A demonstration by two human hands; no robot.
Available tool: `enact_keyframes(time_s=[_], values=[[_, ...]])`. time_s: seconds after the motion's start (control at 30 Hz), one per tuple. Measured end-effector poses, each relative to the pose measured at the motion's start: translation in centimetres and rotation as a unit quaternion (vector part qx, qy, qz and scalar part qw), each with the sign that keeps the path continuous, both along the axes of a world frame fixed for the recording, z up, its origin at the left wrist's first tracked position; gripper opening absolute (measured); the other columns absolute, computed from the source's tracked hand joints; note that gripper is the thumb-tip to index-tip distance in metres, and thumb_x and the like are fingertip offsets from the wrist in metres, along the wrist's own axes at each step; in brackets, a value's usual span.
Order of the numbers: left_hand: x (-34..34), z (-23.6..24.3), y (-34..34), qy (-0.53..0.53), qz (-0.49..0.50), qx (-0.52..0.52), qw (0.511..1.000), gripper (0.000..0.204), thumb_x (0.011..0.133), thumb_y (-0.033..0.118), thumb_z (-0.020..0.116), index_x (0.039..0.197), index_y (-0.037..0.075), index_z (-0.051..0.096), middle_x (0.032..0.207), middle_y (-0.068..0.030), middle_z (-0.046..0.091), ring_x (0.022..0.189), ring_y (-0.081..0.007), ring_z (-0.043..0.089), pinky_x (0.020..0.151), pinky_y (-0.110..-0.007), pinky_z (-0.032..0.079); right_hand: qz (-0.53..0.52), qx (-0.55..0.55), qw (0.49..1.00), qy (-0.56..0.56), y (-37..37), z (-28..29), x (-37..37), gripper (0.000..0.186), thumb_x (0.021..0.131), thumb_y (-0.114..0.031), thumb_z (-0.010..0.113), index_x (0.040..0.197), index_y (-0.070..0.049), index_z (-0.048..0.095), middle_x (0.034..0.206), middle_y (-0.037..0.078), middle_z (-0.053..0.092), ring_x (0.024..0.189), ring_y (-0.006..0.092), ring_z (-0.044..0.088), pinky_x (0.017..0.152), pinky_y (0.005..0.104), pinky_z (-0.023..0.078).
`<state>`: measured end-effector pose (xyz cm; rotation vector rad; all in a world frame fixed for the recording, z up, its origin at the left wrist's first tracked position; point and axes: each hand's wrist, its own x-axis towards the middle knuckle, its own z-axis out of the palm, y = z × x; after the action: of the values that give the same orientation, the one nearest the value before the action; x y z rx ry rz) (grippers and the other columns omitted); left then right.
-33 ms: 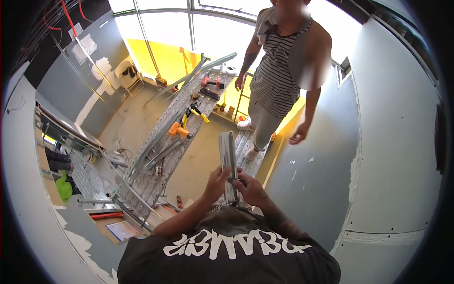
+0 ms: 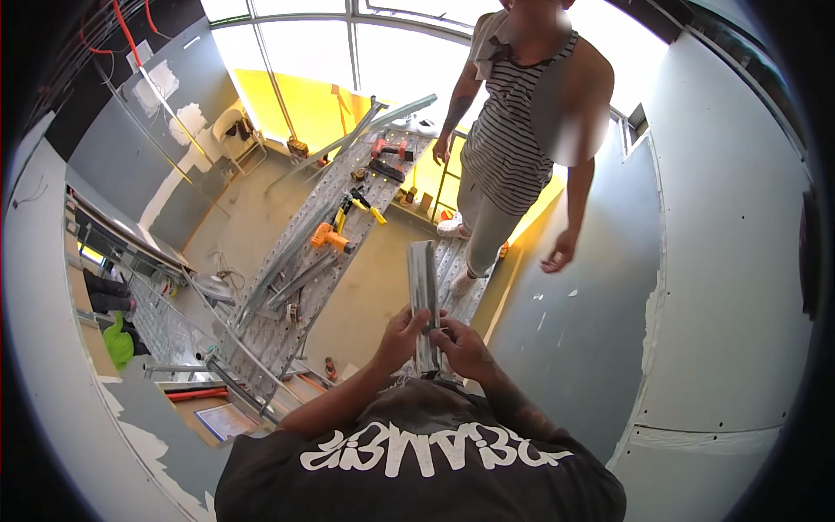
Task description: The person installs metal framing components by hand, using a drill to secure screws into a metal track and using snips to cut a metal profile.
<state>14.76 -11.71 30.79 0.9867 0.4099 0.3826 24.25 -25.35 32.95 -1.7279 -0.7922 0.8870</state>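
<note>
Currently held: a grey metal strip, in both hands just ahead of the wearer's dark shirt, one end pointing away.
Left hand: fingers closed round the strip's left side, thumb over its face.
Right hand: fingers curled in against the strip's right edge, little gap showing; the fingertips' exact contact is hard to tell.
Plank: holds loose metal lengths, an orange drill and yellow-handled snips, all apart from the hands.
Walls done: grey boards are up, and pale filler patches show on the far left.
Strip unfinished: it is attached to nothing, so the work seems at the handling stage; whether it has been cut, I cannot tell.
</note>
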Motion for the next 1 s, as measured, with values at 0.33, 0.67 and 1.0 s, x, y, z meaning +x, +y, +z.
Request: enact_keyframes(time_s=[0.33,0.67,1.0], values=[[1.7,-2.1,-4.2,0.129,-0.133,0.160,0.970,0.028,0.102,0.025,0.053,0.111,0.000,0.061,0.104,-0.0047,0.066,0.098,-0.0102,0.057,0.087,-0.029,0.046,-0.030,-0.065,0.995,0.077,-4.3,0.9,3.8,0.033,0.097,-0.024,0.062,0.118,0.002,0.059,0.097,0.012,0.071,0.089,0.0166,0.067,0.078,0.0321,0.052],[8.4,-0.8,-6.8,0.003,-0.231,0.116,0.966,0.040,0.100,0.020,0.057,0.134,0.000,0.054,0.125,-0.0089,0.063,0.118,-0.0154,0.056,0.103,-0.033,0.043,0.046,-0.046,0.986,-0.154,-10.0,2.6,10.8,0.027,0.091,-0.021,0.067,0.112,-0.003,0.064,0.100,0.019,0.070,0.093,0.0361,0.068,0.080,0.0399,0.053],[14.6,-3.2,-13.2,-0.140,-0.243,0.312,0.908,0.041,0.098,0.024,0.059,0.131,0.000,0.055,0.128,-0.0132,0.060,0.124,-0.0254,0.052,0.105,-0.039,0.041,0.079,0.006,0.986,-0.145,-16.8,2.9,16.4,0.022,0.082,-0.006,0.074,0.102,0.001,0.068,0.102,0.016,0.070,0.094,0.0248,0.070,0.083,0.0345,0.052]])
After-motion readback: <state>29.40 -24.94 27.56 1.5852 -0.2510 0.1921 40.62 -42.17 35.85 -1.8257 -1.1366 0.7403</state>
